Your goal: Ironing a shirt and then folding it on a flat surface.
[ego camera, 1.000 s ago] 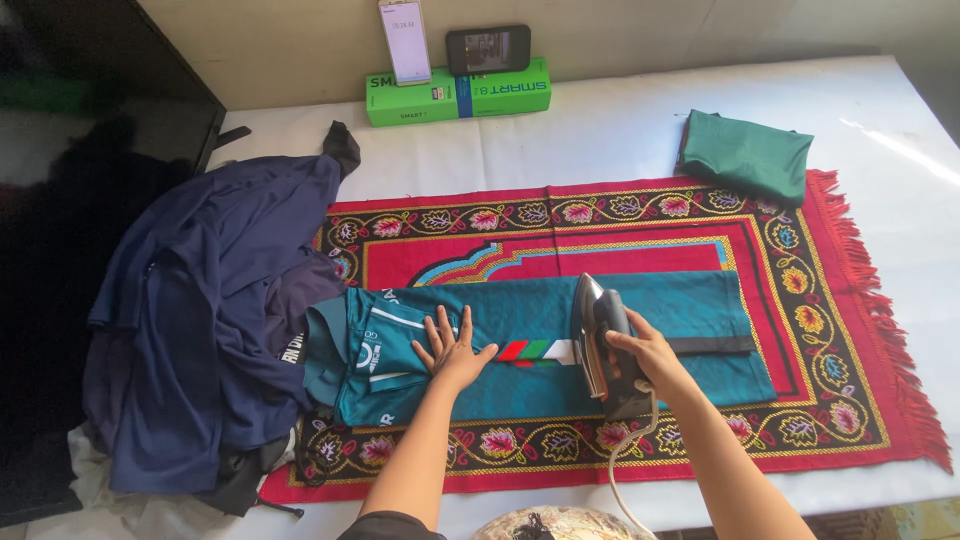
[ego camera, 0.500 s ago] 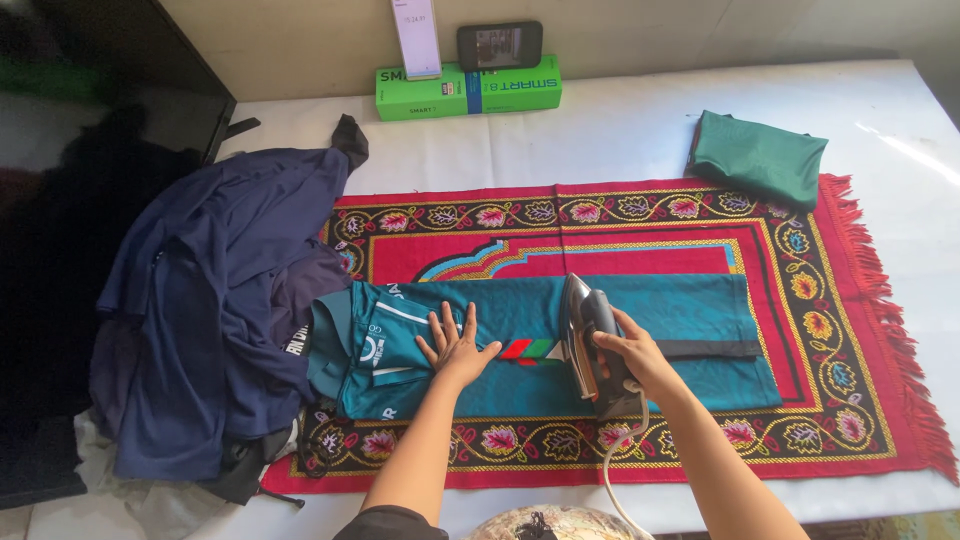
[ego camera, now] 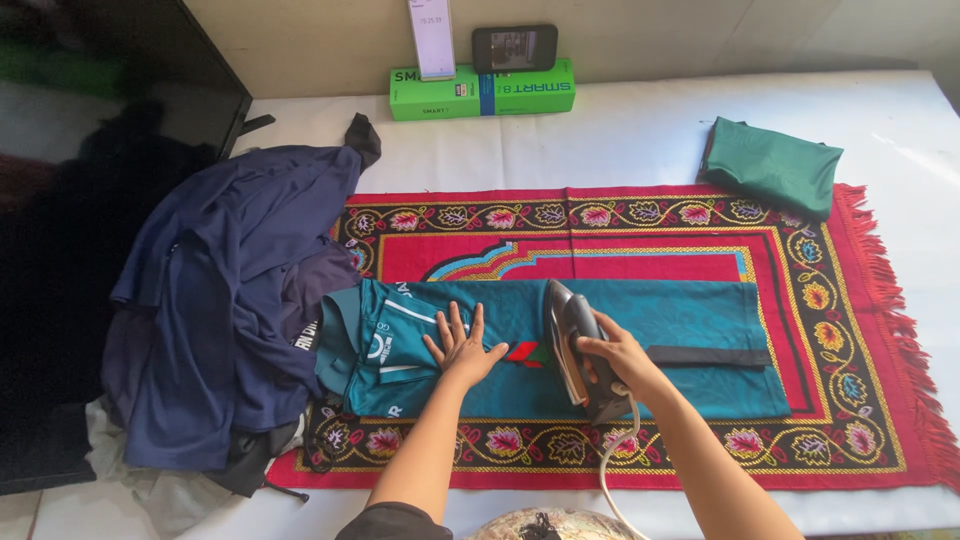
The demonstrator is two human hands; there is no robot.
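A teal garment [ego camera: 690, 320] with white markings lies flat along a red patterned rug [ego camera: 640, 240]. My left hand [ego camera: 462, 346] presses flat on the garment, fingers spread, left of a red, white and green stripe. My right hand [ego camera: 612, 358] grips the handle of a dark clothes iron [ego camera: 572, 345], which rests on the garment just right of my left hand. The iron's white cord [ego camera: 612, 462] trails down toward me.
A heap of navy clothes [ego camera: 220, 300] lies at the rug's left end. A folded green cloth [ego camera: 775, 165] sits at the back right. A green box [ego camera: 482, 92] with two phones leaning above it stands by the wall. White table cover [ego camera: 620, 140] surrounds the rug.
The iron and my right hand have slid left along the garment, closer to my left hand, covering most of the stripe. My left hand stays pressed in place.
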